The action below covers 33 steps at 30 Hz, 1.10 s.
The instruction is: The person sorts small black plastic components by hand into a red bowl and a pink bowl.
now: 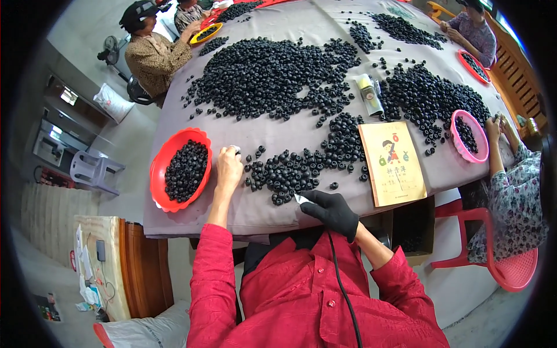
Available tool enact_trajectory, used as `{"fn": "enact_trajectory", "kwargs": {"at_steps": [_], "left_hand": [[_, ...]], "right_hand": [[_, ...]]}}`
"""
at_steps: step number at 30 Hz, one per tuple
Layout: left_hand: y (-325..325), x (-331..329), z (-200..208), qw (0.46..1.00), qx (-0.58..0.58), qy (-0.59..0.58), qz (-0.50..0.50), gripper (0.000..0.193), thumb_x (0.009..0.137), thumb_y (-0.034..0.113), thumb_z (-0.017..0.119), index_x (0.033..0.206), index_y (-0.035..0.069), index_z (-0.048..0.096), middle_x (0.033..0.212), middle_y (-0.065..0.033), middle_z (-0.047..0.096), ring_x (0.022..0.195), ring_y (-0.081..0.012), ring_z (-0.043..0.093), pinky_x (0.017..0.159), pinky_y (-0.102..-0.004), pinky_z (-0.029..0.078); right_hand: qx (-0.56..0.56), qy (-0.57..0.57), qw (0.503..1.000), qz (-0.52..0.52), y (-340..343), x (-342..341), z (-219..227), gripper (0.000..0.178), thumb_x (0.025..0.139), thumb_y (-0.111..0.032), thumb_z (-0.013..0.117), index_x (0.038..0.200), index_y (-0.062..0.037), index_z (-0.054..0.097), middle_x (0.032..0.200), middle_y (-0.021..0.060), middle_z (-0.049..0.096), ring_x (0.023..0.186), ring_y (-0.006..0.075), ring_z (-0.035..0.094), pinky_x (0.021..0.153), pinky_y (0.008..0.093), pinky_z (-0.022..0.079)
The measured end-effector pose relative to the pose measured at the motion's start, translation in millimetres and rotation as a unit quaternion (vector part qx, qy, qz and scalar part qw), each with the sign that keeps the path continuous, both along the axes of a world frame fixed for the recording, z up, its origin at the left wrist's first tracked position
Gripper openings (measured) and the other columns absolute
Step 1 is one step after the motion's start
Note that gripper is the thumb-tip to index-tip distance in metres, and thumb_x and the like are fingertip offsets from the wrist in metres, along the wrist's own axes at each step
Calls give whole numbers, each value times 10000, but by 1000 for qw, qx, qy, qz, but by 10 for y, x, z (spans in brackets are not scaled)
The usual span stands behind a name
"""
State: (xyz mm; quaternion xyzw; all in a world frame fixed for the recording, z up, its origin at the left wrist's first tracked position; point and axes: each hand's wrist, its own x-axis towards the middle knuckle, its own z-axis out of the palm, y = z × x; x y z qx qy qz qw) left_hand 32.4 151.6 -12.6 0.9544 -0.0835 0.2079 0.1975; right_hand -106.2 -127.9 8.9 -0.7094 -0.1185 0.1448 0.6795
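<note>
My bare left hand [228, 168] is closed on the tablecloth between a red scalloped basin [155, 180] and a loose pile of small black bead-like pieces [293, 168]. Something whitish shows at its fingertips; whether it is held or worn I cannot make out. My right hand [333, 213], in a black glove, has its fingers pressed together at the near edge of the same pile. A small white pointed bit sticks out at those fingertips, too small to name. Inside the red basin lies a heap of black pieces [187, 171], many with a hole in them.
A yellow booklet [391, 165] and a clear bottle [368, 95] lie right of the pile. Larger black heaps [261, 75] spread behind. Co-workers sit around the table with a pink basin [454, 130], a red one [464, 61] and a yellow one [200, 38]. A red chair [490, 243] stands right.
</note>
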Motion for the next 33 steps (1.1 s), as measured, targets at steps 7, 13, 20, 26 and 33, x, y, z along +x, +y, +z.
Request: {"fn": "enact_trajectory", "kwargs": {"at_steps": [7, 13, 20, 26, 33], "left_hand": [[-473, -774, 389, 889, -412, 193, -49, 190, 861, 2, 436, 1001, 15, 564, 688, -31, 524, 597, -86, 513, 534, -214, 426], [-1124, -1498, 346, 799, -468, 320, -198, 151, 886, 5, 422, 965, 13, 550, 703, -4, 486, 593, -62, 494, 536, -197, 412], [-1283, -1500, 296, 728, -566, 342, -180, 122, 907, 127, 498, 909, 41, 584, 647, -6, 567, 525, -52, 486, 497, -179, 386], [-1367, -1493, 243, 677, -658, 303, -133, 133, 899, 148, 529, 854, 35, 581, 653, -29, 584, 496, -78, 525, 449, -193, 420], [-1281, -1457, 129, 527, -763, 359, -105, 90, 863, 100, 566, 897, 27, 607, 752, -54, 613, 575, -119, 564, 508, -239, 457]], "right_hand": [[-4, 26, 998, -55, -20, 7, 15, 373, 831, -247, 618, 1113, -8, 570, 929, 72, 631, 857, 92, 540, 779, 262, 439], [92, 22, 988, -122, 14, 36, -7, 309, 823, -200, 620, 1045, 11, 580, 861, 28, 600, 798, 69, 517, 713, 236, 432], [88, 36, 990, -102, -2, 11, 66, 279, 843, -171, 590, 1048, 17, 568, 866, 30, 606, 790, 70, 524, 717, 239, 437], [100, 37, 989, -99, 20, -6, -10, 308, 837, -181, 593, 1072, 14, 557, 919, 49, 612, 826, 82, 531, 742, 249, 441], [13, -32, 990, -134, 69, -16, -2, 396, 786, -223, 639, 1105, -9, 543, 939, 67, 617, 845, 98, 548, 761, 267, 451]]}}
